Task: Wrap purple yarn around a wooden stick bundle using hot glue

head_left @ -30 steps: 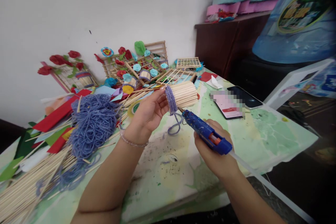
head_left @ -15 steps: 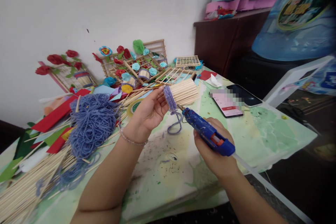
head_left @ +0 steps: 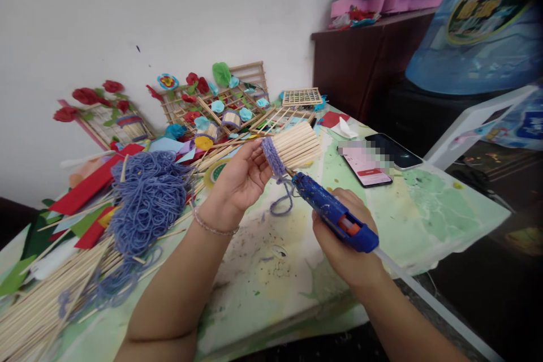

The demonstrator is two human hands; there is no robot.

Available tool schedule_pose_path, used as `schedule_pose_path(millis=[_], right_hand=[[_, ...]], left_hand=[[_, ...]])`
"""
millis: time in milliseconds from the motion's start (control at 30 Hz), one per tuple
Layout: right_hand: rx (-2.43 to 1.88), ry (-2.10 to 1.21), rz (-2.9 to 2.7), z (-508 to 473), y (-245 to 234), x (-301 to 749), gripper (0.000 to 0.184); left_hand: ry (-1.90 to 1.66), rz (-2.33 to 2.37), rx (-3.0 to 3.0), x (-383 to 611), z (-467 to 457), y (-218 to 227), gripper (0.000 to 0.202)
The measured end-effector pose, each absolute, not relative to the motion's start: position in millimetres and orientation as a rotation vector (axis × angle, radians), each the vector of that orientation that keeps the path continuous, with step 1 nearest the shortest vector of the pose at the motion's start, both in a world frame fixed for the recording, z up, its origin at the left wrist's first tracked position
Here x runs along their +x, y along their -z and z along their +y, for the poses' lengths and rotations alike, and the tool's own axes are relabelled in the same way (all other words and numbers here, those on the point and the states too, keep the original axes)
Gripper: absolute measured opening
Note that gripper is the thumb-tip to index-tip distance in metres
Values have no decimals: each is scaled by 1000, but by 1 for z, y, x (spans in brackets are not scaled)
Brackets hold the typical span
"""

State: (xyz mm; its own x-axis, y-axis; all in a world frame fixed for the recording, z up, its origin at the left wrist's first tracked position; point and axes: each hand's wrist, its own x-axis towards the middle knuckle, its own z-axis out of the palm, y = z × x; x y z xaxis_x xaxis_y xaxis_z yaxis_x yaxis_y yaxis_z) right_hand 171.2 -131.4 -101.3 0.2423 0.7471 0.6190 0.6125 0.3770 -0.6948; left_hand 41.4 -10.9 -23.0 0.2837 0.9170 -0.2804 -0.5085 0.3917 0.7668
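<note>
While the surface (head_left: 449, 215), under a green-patterned cover, stands against a pale wall (head_left: 169, 5), a dark cabinet (head_left: 339, 68) and a blue water bottle (head_left: 475, 56) occupy the right background. Lattice panels (head_left: 252, 73) with paper flowers lean at the rear; purple yarn (head_left: 148, 198) and loose sticks (head_left: 46, 294) lie at left, two smartphones (head_left: 365, 167) at right.

Compared with one second earlier, the stick bundle (head_left: 299, 147) is turned slightly, its free end tilted further upward; the glue gun's nozzle remains at the lower edge of the yarn band (head_left: 274, 156).

The left hand (head_left: 240, 181) holds the bundle above the surface, fingers closed about its banded end. The right hand (head_left: 345, 257) has its fingers wrapped round the glue gun (head_left: 331, 209); the trigger is hidden.
</note>
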Motion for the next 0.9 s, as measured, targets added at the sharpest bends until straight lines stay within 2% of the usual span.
schedule_pose_path(millis=[900], right_hand=[[-1264, -187, -1445, -132, 105, 173, 28]], left_hand=[[-1054, 794, 588, 38, -11, 18, 18]])
